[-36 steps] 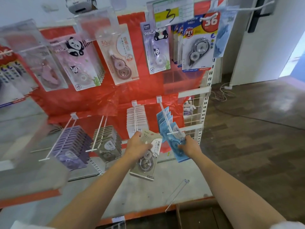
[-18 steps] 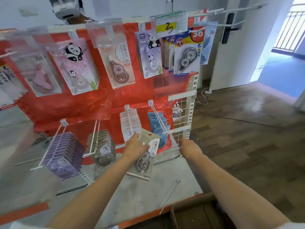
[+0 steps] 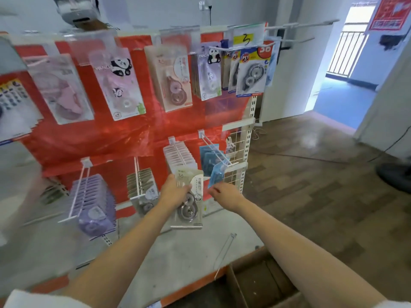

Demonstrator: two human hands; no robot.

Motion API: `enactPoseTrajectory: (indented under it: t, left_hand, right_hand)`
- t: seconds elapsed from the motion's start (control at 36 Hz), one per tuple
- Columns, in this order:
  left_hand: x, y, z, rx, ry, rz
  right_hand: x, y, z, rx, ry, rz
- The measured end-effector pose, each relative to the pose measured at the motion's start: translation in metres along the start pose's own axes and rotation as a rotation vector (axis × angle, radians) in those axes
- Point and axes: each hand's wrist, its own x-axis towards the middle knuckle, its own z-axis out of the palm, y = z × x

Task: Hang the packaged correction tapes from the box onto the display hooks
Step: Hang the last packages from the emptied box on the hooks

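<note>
Gripping a stack of packaged correction tapes [image 3: 189, 201] in front of the lower row of the display, the left hand [image 3: 174, 193] had its fingers wrapped round the packs' left edge. The right hand [image 3: 225, 193] hovered just beside them, fingers loosely bent and holding nothing, below the blue packs [image 3: 213, 160] on the rightmost lower hook [image 3: 214, 150]. Much of the job looked done: the upper row carried hanging packs, and the lower hooks held full rows of purple packs [image 3: 93, 201], grey packs [image 3: 142, 185], pale pink packs [image 3: 180, 155] and blue. The held stack was not yet on any hook. At the bottom edge the cardboard box [image 3: 262, 283] showed only a dark interior, so what remained inside could not be told.
</note>
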Motion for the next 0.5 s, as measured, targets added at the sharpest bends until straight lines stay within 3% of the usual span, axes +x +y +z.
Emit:
enactPoseTrajectory:
  t: [0.11, 0.19, 0.33, 0.5]
  left_hand:
    - [0.006, -0.024, -0.020, -0.226, 0.033, -0.076]
    - [0.005, -0.042, -0.035, -0.282, 0.041, -0.085]
    - [-0.009, -0.064, -0.063, -0.049, -0.003, -0.087]
    - [-0.021, -0.092, -0.087, 0.229, -0.165, -0.091]
  right_hand:
    - [-0.010, -0.034, 0.021, 0.358, -0.122, 0.055]
    - [-0.010, -0.052, 0.042, 0.488, -0.175, 0.107]
    - [-0.010, -0.073, 0.073, 0.650, -0.194, 0.095]
    - [-0.011, -0.071, 0.100, 0.621, -0.238, 0.098]
